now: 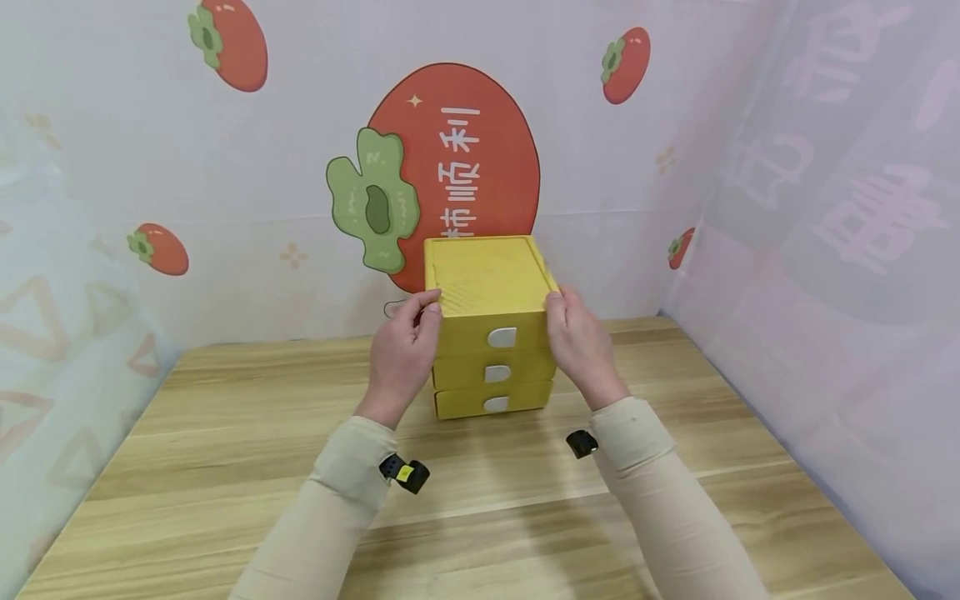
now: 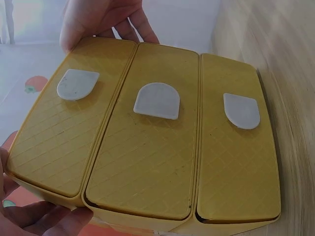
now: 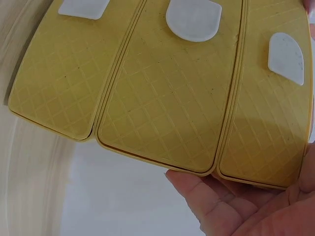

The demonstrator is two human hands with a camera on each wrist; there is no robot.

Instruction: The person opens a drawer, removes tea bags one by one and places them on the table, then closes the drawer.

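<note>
A yellow three-tier drawer box (image 1: 491, 279) stands upright at the back of the table, its drawers pushed in. Each drawer front carries a white rounded tab, such as the middle tab (image 2: 157, 101). My left hand (image 1: 405, 346) grips the box's left side near the top front corner, its thumb by the upper edge. On the opposite side my right hand (image 1: 581, 342) holds the box at the same height. In the right wrist view, curled fingers (image 3: 206, 196) of the right hand lie along the box's side wall. The far sides of the box are hidden.
The wood-grain table (image 1: 247, 442) spreads around the box. Behind it hangs a white backdrop (image 1: 300, 192) printed with red persimmons, and a side curtain (image 1: 847, 275) stands at the right. Black wrist straps (image 1: 405, 473) show below the sleeves.
</note>
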